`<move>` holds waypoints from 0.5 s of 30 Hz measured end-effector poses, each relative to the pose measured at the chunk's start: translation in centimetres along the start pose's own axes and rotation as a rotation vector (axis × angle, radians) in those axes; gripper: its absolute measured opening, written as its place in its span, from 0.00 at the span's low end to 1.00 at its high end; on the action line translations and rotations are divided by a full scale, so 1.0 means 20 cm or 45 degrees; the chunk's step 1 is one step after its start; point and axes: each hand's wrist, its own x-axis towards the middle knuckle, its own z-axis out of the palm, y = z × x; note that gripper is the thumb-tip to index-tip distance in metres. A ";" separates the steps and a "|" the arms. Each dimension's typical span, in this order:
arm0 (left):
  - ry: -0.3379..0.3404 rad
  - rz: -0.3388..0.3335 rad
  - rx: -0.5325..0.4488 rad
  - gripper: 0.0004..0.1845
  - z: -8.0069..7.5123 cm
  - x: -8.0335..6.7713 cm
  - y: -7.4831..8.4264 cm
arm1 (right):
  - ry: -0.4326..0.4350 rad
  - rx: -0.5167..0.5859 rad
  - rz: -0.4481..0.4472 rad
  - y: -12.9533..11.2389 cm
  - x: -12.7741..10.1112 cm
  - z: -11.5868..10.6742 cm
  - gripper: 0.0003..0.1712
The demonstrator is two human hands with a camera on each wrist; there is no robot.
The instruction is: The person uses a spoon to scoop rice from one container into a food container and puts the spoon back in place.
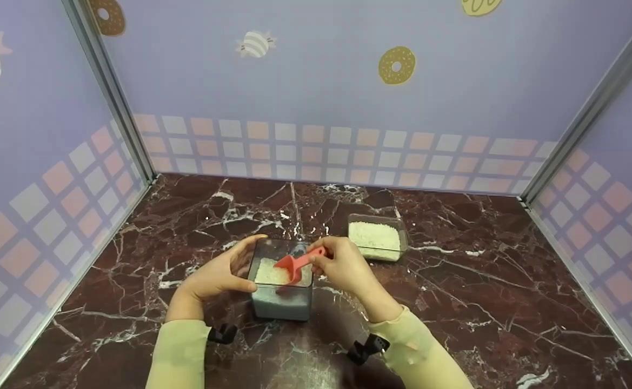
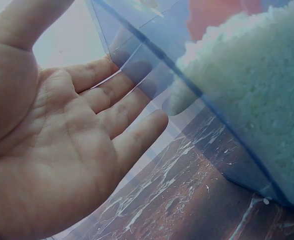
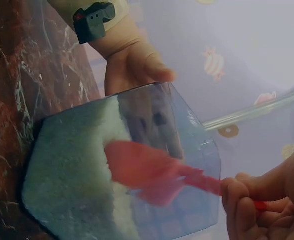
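Observation:
A clear square container (image 1: 282,302) holding white rice (image 1: 268,272) stands on the dark marble table (image 1: 483,302). My left hand (image 1: 215,275) holds its left wall, fingers flat against the clear plastic (image 2: 137,65) and thumb on the far rim. The rice (image 2: 256,95) fills the box close beside those fingers. My right hand (image 1: 343,266) pinches the handle of a red scoop (image 1: 297,262), whose bowl hangs over the rice inside the container. In the right wrist view the red scoop (image 3: 151,172) sits above the rice (image 3: 72,165), its handle held by my fingers (image 3: 246,200).
A shallow clear tray (image 1: 376,239) of white rice sits on the table just behind and right of my right hand. Lilac walls with metal corner posts (image 1: 115,97) close in the table on three sides.

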 end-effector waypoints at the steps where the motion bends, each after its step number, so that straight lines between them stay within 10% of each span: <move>1: 0.005 -0.008 0.007 0.59 0.00 0.00 0.00 | -0.001 0.031 0.005 0.01 0.00 0.00 0.06; 15: 0.008 0.003 0.023 0.58 0.00 0.00 0.00 | -0.050 0.532 0.135 0.12 0.01 0.01 0.13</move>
